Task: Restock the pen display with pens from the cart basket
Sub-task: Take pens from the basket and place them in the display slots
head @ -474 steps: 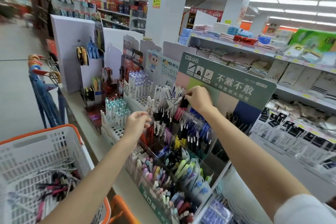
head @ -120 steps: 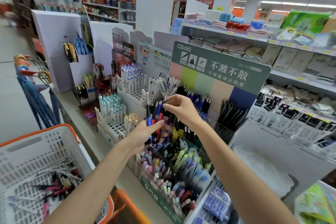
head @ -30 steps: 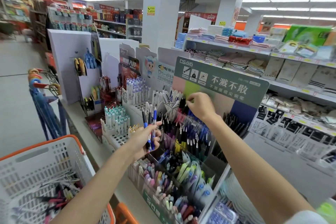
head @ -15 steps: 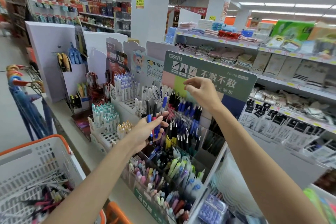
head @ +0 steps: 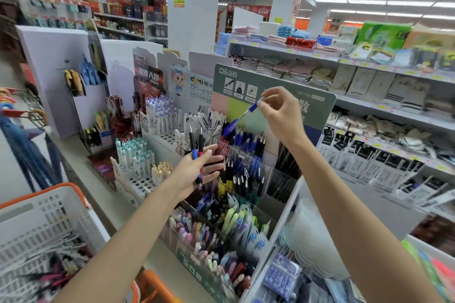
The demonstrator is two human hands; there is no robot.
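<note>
Blue pen [head: 242, 117], tilted with its tip down and to the left, pinched at its upper end between the thumb and fingertips of the right hand [head: 283, 112], the other fingers loosely curled. Its lower end reaches the back row of blue pens [head: 248, 141] standing in the pen display [head: 320, 110], though contact cannot be confirmed. Left hand [head: 194, 173], lower and just in front of the display, grips two upright pens [head: 192, 140], one with a blue grip and one with a red, the fingers only partly curled. Clear compartments of the display hold dark and yellow pens [head: 231, 179] in the middle tier and pastel pens [head: 194, 233] at the front. White basket [head: 29, 214] with an orange rim, lower left, contains loose pens [head: 56, 270] lying flat.
</note>
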